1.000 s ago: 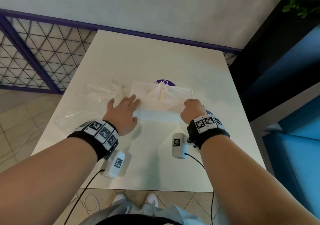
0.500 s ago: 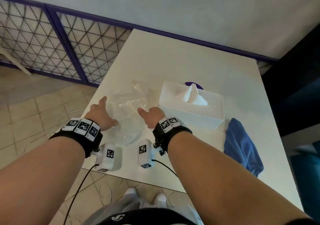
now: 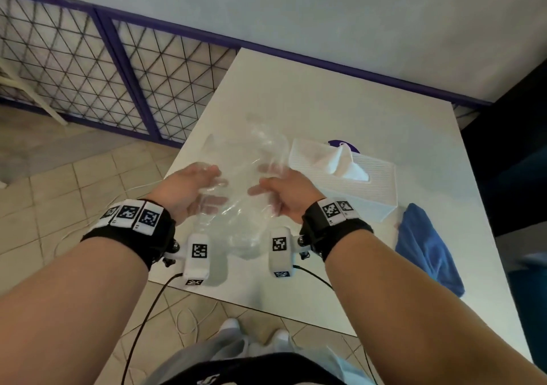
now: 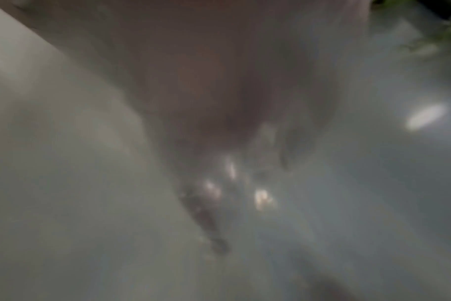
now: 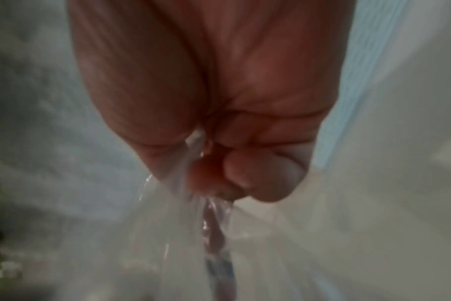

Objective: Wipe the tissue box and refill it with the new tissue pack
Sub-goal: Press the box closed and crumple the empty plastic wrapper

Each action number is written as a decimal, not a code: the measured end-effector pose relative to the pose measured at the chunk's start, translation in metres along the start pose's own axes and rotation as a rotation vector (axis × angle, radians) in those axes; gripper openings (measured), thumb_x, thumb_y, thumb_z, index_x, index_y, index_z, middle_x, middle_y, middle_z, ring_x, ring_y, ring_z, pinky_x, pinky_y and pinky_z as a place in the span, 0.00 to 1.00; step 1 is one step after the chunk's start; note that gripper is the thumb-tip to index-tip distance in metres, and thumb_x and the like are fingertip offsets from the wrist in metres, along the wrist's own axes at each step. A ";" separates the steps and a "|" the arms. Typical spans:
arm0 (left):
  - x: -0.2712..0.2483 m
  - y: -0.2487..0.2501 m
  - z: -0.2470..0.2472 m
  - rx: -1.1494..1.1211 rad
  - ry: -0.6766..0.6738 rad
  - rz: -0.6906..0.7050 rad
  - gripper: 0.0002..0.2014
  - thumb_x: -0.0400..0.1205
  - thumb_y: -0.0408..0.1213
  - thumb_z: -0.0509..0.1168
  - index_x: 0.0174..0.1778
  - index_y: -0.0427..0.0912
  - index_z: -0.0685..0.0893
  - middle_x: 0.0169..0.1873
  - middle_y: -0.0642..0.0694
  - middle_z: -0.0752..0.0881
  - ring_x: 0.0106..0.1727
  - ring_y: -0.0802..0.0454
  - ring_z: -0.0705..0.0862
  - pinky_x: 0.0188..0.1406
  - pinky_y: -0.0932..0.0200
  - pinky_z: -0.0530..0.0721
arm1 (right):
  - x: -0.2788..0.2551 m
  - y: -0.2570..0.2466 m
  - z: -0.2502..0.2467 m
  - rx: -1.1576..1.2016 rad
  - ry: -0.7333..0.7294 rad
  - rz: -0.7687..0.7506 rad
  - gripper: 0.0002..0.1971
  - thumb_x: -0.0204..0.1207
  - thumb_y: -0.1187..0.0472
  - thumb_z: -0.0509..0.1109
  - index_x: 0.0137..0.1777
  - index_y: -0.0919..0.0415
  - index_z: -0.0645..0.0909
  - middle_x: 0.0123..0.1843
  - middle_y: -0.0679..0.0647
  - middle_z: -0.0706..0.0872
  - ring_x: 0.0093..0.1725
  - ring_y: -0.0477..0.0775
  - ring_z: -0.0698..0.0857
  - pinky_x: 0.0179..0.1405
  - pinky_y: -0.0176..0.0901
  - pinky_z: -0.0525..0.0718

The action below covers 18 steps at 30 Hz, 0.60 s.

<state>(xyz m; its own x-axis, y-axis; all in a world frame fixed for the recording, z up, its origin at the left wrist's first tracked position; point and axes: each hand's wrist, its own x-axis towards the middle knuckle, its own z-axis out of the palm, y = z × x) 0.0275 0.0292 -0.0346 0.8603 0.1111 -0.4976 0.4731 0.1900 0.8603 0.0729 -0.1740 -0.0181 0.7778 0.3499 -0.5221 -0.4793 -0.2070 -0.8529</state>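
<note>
— Handling? Tissue box (image 3: 344, 179), centre right of frame on white table (image 3: 310, 94), refilled: light, stiff; grip by the short ends.

— Hands? Left hand (image 3: 186, 189) and right hand (image 3: 285, 196) both clutching clear plastic wrapper (image 3: 239, 195): flimsy, slippery, crinkly. Blue cloth (image 3: 426, 245) lower right.

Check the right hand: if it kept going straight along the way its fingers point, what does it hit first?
Most likely the tissue box. The right hand, holding the clear plastic wrapper, points forward over the table towards the box's near-left corner. Depth is unclear, so it might pass just left of it.
</note>
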 end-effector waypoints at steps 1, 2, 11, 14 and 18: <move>-0.002 0.006 0.008 0.035 -0.052 0.009 0.06 0.85 0.40 0.62 0.53 0.43 0.81 0.48 0.38 0.91 0.36 0.39 0.90 0.26 0.57 0.85 | -0.006 -0.003 -0.009 0.037 0.005 -0.039 0.16 0.78 0.67 0.65 0.64 0.56 0.77 0.47 0.63 0.90 0.18 0.50 0.70 0.21 0.40 0.70; -0.002 0.011 0.017 0.063 -0.094 0.020 0.07 0.85 0.39 0.60 0.56 0.43 0.80 0.46 0.36 0.91 0.35 0.38 0.89 0.28 0.56 0.85 | -0.011 -0.005 -0.018 0.077 0.018 -0.066 0.16 0.78 0.69 0.63 0.64 0.56 0.77 0.44 0.63 0.90 0.17 0.50 0.70 0.18 0.39 0.69; -0.002 0.014 0.092 -0.052 -0.255 0.051 0.17 0.83 0.16 0.53 0.41 0.40 0.81 0.28 0.44 0.89 0.26 0.50 0.88 0.17 0.66 0.77 | -0.051 0.009 -0.092 0.434 0.184 -0.153 0.13 0.73 0.74 0.64 0.57 0.72 0.80 0.43 0.63 0.87 0.32 0.54 0.87 0.28 0.39 0.84; -0.003 0.010 0.110 0.025 -0.256 0.054 0.18 0.81 0.13 0.54 0.35 0.40 0.77 0.28 0.45 0.85 0.20 0.60 0.83 0.16 0.69 0.75 | -0.059 0.019 -0.110 0.534 0.133 -0.126 0.20 0.60 0.69 0.66 0.54 0.75 0.81 0.53 0.67 0.83 0.50 0.65 0.82 0.49 0.55 0.83; -0.004 0.011 0.120 -0.003 -0.236 0.020 0.24 0.77 0.09 0.51 0.31 0.41 0.81 0.32 0.46 0.86 0.27 0.57 0.84 0.18 0.67 0.78 | -0.070 0.025 -0.125 0.561 0.034 -0.031 0.30 0.58 0.39 0.74 0.51 0.64 0.87 0.56 0.61 0.85 0.55 0.66 0.82 0.57 0.65 0.81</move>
<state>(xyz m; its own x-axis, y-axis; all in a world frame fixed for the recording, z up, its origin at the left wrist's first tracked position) 0.0523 -0.0861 -0.0103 0.8904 -0.1166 -0.4400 0.4549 0.1925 0.8695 0.0575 -0.3178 -0.0039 0.8031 0.3168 -0.5046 -0.5916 0.3234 -0.7386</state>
